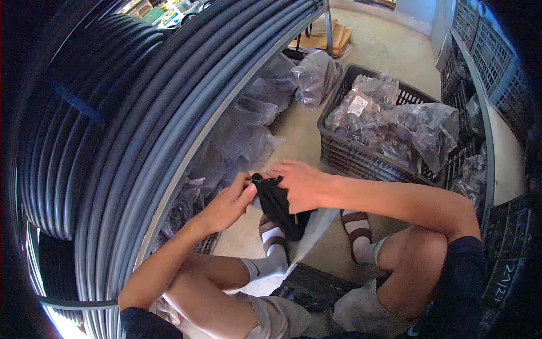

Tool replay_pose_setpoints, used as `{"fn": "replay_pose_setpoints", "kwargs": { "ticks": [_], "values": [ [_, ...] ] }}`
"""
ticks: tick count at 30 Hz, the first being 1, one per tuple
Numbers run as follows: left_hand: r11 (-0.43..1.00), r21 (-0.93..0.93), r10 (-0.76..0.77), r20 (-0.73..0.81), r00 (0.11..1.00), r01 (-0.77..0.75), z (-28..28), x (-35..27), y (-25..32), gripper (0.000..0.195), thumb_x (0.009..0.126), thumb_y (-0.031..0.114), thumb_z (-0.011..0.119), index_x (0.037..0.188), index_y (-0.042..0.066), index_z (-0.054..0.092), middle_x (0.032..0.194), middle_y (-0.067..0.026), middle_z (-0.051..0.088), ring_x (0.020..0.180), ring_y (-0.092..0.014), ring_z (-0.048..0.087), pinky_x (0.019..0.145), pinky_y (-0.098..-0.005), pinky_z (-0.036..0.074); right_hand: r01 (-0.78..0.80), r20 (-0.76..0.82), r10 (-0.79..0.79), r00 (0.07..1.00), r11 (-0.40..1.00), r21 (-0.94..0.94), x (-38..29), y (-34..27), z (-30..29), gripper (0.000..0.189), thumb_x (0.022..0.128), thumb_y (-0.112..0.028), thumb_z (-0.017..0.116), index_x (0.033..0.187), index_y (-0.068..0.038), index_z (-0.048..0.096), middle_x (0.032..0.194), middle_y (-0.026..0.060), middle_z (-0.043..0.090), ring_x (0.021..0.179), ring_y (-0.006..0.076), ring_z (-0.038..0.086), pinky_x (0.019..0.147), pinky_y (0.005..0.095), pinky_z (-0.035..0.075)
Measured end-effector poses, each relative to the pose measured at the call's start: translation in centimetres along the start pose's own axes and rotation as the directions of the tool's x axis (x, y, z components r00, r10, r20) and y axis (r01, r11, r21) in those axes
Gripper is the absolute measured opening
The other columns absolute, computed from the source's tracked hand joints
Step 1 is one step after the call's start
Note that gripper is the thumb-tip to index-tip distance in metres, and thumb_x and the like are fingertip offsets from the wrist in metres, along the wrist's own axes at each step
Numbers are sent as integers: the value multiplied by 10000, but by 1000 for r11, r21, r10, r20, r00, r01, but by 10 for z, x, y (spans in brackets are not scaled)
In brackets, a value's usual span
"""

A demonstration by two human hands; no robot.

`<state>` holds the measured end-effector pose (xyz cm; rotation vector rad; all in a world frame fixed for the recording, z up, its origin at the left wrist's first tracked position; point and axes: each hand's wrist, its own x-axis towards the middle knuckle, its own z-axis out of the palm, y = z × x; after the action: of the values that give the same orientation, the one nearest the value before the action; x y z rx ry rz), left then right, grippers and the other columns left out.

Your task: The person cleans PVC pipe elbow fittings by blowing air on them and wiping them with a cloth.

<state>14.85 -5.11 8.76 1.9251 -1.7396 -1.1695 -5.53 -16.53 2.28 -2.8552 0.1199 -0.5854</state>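
Observation:
Both my hands meet in front of me over the floor, on a bunched piece of black material (275, 207), perhaps cloth or netting. My left hand (230, 201) pinches its upper end between thumb and fingers. Against the right side of that end, my right hand (302, 186) is closed on the material with its fingers curled. The lower part hangs down between my sandalled feet, next to a pale translucent sheet (319, 229) that looks like plastic. The fingertips of my right hand are partly hidden.
Large coils of black pipe (169, 106) on a metal rack curve along the left. Clear plastic bags (237, 131) lie beneath them. A black plastic crate (364, 152) holding bagged parts (381, 114) stands ahead to the right. Stacked crates (487, 46) line the right side. Flattened cardboard (338, 36) lies farther back.

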Motion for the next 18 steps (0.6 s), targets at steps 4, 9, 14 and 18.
{"fn": "replay_pose_setpoints", "kwargs": {
  "ticks": [4,9,14,18],
  "values": [
    [955,101,290,-100,952,-281,-8,5,-12,453,1068,412,415,1250,3,488,948,-190,670,871,-321,661,794,-453,484,-275,102,256,961,865,421,9,-20,-4,548,800,-272,643,1292,-54,538,1020,148,685,945,384,623,930,488,455],
    [966,182,188,0,982,-185,-23,-5,11,408,1077,366,395,1236,9,515,965,-238,648,908,-388,648,810,-467,473,-108,64,88,994,881,461,18,-17,-5,364,843,-257,646,1109,-19,575,1008,154,666,936,408,626,1110,481,365],
    [978,118,180,-74,981,-170,-26,-7,5,454,1095,360,280,1225,-6,515,862,-242,608,788,-425,609,749,-485,460,171,-193,-73,978,812,558,18,-14,2,292,838,-196,665,1045,-13,569,1074,166,641,1073,382,600,1226,435,236],
    [969,157,222,-201,954,-193,-21,2,-10,498,1096,389,229,1168,-10,518,794,-222,582,719,-402,589,705,-473,460,25,-153,99,983,758,652,17,-29,-6,577,818,-187,708,1317,-31,465,1216,206,578,1185,389,543,1159,473,316]
  ]
}}
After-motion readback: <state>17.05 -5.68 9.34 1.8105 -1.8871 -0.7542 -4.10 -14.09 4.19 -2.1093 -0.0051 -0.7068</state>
